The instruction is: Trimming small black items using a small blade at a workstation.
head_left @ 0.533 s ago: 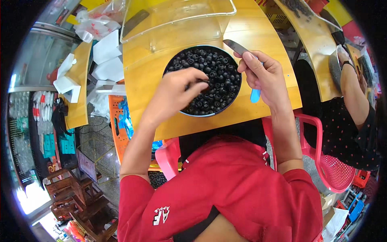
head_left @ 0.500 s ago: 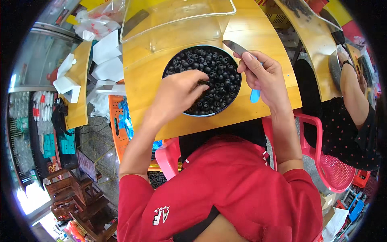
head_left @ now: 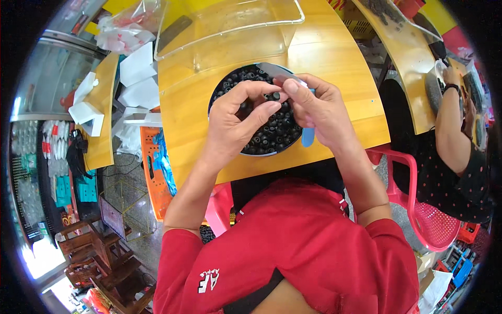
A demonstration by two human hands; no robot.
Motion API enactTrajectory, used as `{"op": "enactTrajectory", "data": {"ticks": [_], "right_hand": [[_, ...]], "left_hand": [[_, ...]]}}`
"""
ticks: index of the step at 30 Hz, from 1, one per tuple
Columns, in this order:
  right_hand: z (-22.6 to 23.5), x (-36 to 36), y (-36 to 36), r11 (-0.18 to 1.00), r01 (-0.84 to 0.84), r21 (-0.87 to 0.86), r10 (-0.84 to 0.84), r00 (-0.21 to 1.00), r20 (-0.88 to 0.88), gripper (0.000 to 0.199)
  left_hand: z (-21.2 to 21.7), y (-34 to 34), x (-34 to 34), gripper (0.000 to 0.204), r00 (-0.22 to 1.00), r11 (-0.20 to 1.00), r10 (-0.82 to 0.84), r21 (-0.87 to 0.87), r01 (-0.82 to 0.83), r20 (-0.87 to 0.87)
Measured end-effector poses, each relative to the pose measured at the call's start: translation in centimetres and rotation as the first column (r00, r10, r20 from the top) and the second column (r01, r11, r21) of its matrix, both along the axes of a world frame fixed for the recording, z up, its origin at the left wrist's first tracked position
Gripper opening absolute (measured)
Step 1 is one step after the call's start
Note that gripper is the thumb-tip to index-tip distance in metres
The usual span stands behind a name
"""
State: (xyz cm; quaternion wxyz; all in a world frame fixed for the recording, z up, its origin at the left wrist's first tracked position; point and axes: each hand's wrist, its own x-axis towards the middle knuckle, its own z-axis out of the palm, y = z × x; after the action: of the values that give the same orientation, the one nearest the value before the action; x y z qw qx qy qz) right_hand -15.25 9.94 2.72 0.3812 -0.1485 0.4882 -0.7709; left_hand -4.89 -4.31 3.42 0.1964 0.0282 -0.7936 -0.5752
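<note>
My left hand (head_left: 232, 118) is closed, pinching a small black round part (head_left: 273, 96) with a hollow end between thumb and fingers. My right hand (head_left: 324, 107) grips a knife (head_left: 308, 137) with a blue handle. Its grey blade points to the far left, just above the held part; whether the edge touches it I cannot tell. Both hands meet over a round bowl (head_left: 257, 155) with a dark inside and a pale rim. Several loose black parts (head_left: 269, 137) of the same kind fill the bowl, partly hidden by my hands.
A clear plastic bin (head_left: 235, 32) stands beyond the bowl on the wooden table (head_left: 340, 63). An orange crate (head_left: 151, 178) is at the table's left. To the right, a co-worker's arm (head_left: 452, 120) reaches over another table, past a pink chair (head_left: 434, 225).
My left hand has lifted out of the pile and now shows a black part in its fingers. My right hand has brought the knife left, up against it.
</note>
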Motion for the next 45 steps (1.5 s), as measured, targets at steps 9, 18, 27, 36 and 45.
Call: {"op": "enactTrajectory", "data": {"ticks": [9,18,27,36,45], "right_hand": [[0.6,0.0,-0.7,0.996,-0.086,0.002,0.086,0.996,0.034,0.021],[0.5,0.2,-1.1,0.997,-0.078,0.011,0.078,0.997,0.028,0.023],[0.1,0.5,-1.6,0.994,-0.002,0.109,0.016,0.991,-0.136,0.025],[-0.3,0.5,-1.8,0.987,-0.057,0.152,0.073,0.992,-0.1,0.028],[-0.1,0.4,-1.4,0.995,-0.097,0.032,0.098,0.995,-0.019,0.022]], "left_hand": [[-0.4,-0.8,-0.2,0.022,0.994,0.999,-0.004,-0.04,-0.001,-0.113],[-0.7,-1.6,-0.1,0.022,0.988,0.998,0.025,-0.047,-0.033,-0.15],[-0.6,-1.4,-0.3,0.019,0.982,0.945,0.101,-0.293,-0.144,-0.157],[-1.1,-1.2,0.1,0.018,0.965,0.943,0.18,-0.245,-0.224,-0.19],[-2.2,-1.3,0.4,0.016,0.992,0.992,0.104,0.074,-0.098,-0.072]]}}
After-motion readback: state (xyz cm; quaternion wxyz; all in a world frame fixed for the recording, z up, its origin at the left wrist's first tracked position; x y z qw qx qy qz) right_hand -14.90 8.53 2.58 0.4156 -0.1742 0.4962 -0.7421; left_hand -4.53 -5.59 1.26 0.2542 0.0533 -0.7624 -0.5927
